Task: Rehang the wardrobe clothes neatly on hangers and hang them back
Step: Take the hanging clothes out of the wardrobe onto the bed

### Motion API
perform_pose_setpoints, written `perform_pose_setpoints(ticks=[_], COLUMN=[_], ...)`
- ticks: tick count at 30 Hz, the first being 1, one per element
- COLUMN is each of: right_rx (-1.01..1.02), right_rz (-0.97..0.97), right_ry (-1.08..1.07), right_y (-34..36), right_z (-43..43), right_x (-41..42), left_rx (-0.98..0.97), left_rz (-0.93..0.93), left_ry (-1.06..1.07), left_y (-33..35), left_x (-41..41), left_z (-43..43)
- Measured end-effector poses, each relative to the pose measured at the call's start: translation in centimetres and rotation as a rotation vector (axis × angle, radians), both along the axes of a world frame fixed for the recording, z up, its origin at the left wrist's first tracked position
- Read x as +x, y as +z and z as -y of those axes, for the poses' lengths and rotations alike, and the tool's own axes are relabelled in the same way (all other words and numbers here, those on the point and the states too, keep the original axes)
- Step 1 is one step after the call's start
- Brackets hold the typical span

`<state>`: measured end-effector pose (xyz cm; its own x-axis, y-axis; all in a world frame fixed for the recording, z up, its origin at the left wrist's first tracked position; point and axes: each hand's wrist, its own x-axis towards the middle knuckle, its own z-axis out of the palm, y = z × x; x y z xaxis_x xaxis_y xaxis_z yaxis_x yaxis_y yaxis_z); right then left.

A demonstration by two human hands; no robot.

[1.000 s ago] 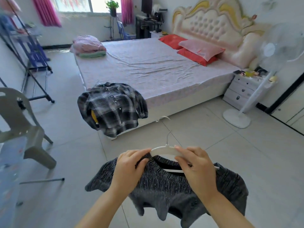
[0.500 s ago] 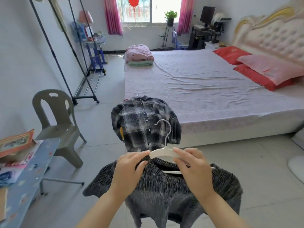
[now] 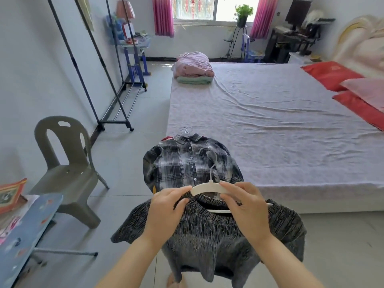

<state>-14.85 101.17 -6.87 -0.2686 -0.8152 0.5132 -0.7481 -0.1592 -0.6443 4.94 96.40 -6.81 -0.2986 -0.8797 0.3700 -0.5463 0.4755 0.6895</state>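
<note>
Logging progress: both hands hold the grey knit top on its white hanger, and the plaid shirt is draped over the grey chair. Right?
No: the head view shows the plaid shirt on the near corner of the bed, apart from the grey chair. The rest holds.

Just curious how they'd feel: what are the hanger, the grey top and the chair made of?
Hanger: seemingly smooth white plastic, thin metal-looking hook. Grey top: knit, by its ribbed neckline and flecked yarn. Chair: probably moulded plastic, matte grey, one seamless piece.
</note>
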Motion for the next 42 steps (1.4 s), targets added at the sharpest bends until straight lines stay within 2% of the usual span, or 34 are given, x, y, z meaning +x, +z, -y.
perform_pose_setpoints(ticks=[9,15,24,29,32,37,42], right_rx=[0.086,0.178,0.422,0.668,0.831,1.080,1.214], right_rz=[0.079,0.148,0.257,0.180,0.068,-0.066,-0.094], right_ry=[0.024,0.144,0.277,0.286,0.269,0.317,0.277], right_y=[-0.4,-2.6,-5.7,-8.5,-10.3,-13.0,-14.0], right_z=[16.4,28.1,44.6,51.7,53.8,51.5,48.6], right_x=[-3.8,-6.6,-10.5,-10.6,-10.9,-11.9,-12.7], left_rx=[-0.005,0.013,0.182,0.400,0.517,0.698,0.794], left_rz=[0.047,0.088,0.151,0.300,0.340,0.414,0.555], left_ry=[0.034,0.132,0.313,0.330,0.345,0.319,0.232], left_y=[-0.4,-2.0,-3.6,-5.8,-7.7,-10.1,-10.2], left_x=[-3.6,-6.2,-10.5,-10.8,-10.5,-10.3,-10.5], left_z=[16.1,26.0,39.6,45.0,46.4,45.7,45.7])
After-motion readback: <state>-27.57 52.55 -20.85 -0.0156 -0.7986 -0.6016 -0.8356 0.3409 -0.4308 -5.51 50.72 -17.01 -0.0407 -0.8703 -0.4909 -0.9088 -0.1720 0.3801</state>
